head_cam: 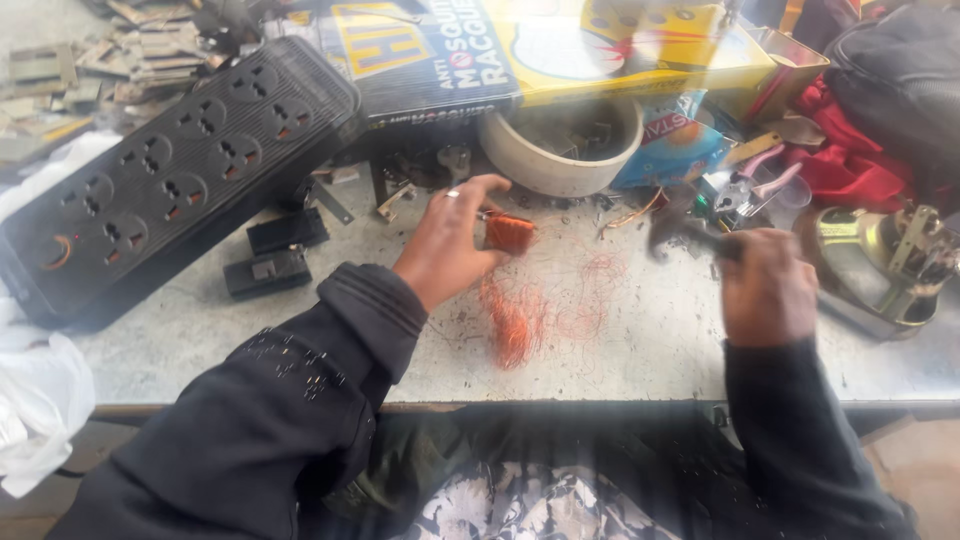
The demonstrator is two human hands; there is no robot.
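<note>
- Dark sleeves reach over the grey table.
- Left hand pinches a small copper coil; its loose wire trails toward six o'clock.
- Right hand, at three o'clock, is closed on blurred pliers.
- Unwinding seems underway; pulling more wire calls for a firm hold on the coil.
- Black power strip lies at ten o'clock.

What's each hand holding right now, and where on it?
Left hand pinches the small copper-wound coil at its left end, fingertips only. Right hand grips a dark, blurred tool by its handle end.
</note>
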